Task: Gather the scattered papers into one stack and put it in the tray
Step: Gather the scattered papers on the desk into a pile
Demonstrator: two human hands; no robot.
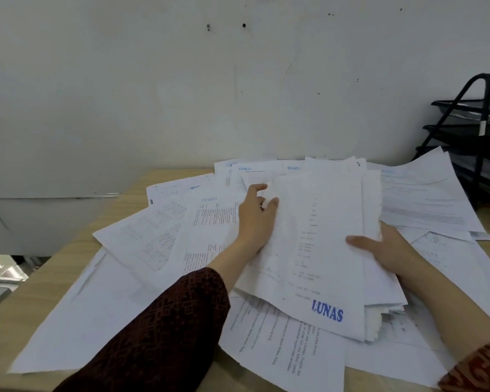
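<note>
Head view: the right hand (391,250) grips the gathered stack (317,244) at its right edge, thumb on top, while the left hand (256,219) pinches its far left edge. By my read the gathering is midway: loose sheets (142,236) lie left of and under the grip, so more pickups come next, then the tray (464,131) far right of the hands.
</note>
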